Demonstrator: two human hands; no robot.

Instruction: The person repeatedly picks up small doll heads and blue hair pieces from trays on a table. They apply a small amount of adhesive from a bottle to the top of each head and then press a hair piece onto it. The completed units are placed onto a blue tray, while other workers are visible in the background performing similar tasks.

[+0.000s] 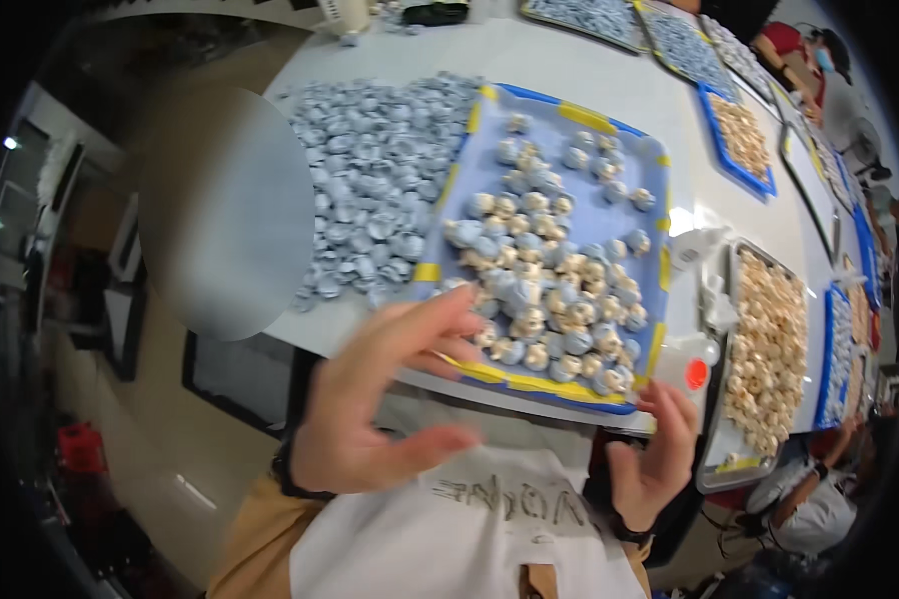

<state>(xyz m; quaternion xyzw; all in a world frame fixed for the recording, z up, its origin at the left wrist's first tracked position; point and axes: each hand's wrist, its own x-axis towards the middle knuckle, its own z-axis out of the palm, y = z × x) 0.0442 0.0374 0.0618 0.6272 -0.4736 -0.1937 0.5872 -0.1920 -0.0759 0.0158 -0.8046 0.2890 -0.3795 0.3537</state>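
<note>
A blue tray (661, 250) with yellow tape on its rim lies in front of me on the white table. It holds many small round pieces (529, 270), part pale blue and part cream. Over its near left corner is my left hand (375, 394), fingers spread and thumb apart, with nothing in it. My right hand (654, 454) is beside the near right corner; its fingertips are at the rim, its thumb stands away from them, and I cannot tell whether they touch. Left of the tray spreads a heap of small pale blue-grey cup-shaped pieces (375, 180).
To the right stands a metal tray (711, 469) of cream pieces (764, 349), with white bottles (691, 361) between it and the blue tray. More filled trays, such as a blue one (767, 187), line the table farther off. Other people (814, 514) sit at the right.
</note>
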